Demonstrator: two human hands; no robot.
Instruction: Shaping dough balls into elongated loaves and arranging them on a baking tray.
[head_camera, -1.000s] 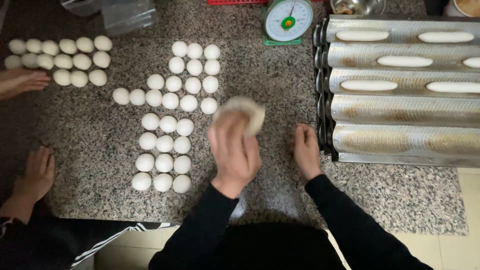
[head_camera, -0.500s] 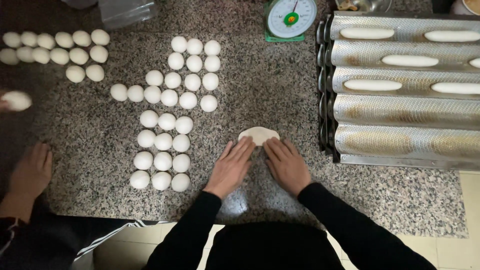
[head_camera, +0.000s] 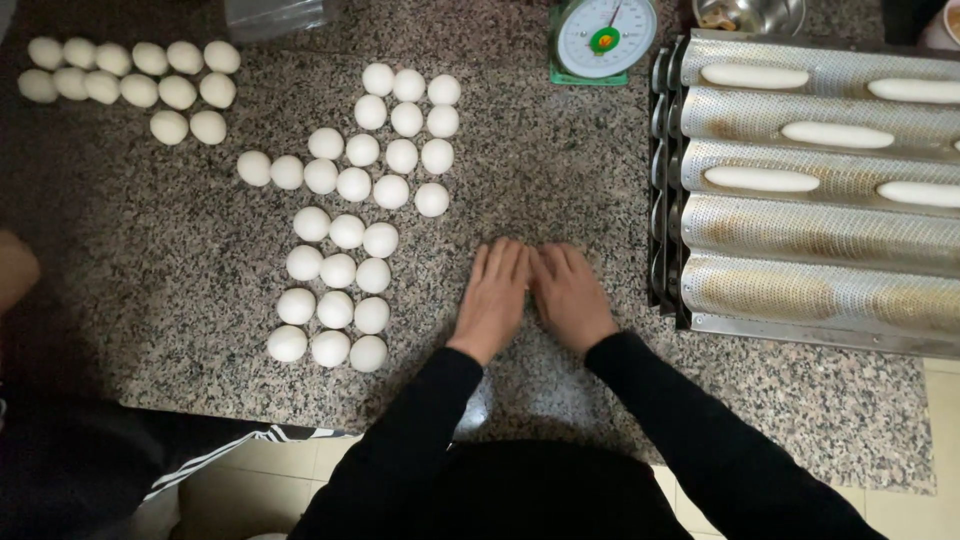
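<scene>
Hands first: my left hand (head_camera: 493, 297) and my right hand (head_camera: 568, 295) lie flat, side by side and touching, palms down on the speckled granite counter (head_camera: 560, 190), fingers stretched away from me. They grip nothing; they press. Whatever is under them is fully covered, so I cannot tell its shape, its long axis or which way it points. My judgement is that two flat palms set together like this suit rolling a soft piece into a length running left to right under them.

Just to my left sit the dough balls (head_camera: 340, 270), round and white, in tidy rows within easy reach; being round, they have no long axis. Further left another group of balls (head_camera: 150, 85) lies near a second person, whose hand (head_camera: 15, 270) shows at the frame's edge.

To my right stands the perforated metal baguette tray (head_camera: 800, 290), its troughs running left to right. The near troughs are bare; the far ones hold shaped dough sticks (head_camera: 760, 178), each lying lengthwise along its trough.

Farthest off, a green kitchen scale (head_camera: 603, 38) stands at the counter's back.
</scene>
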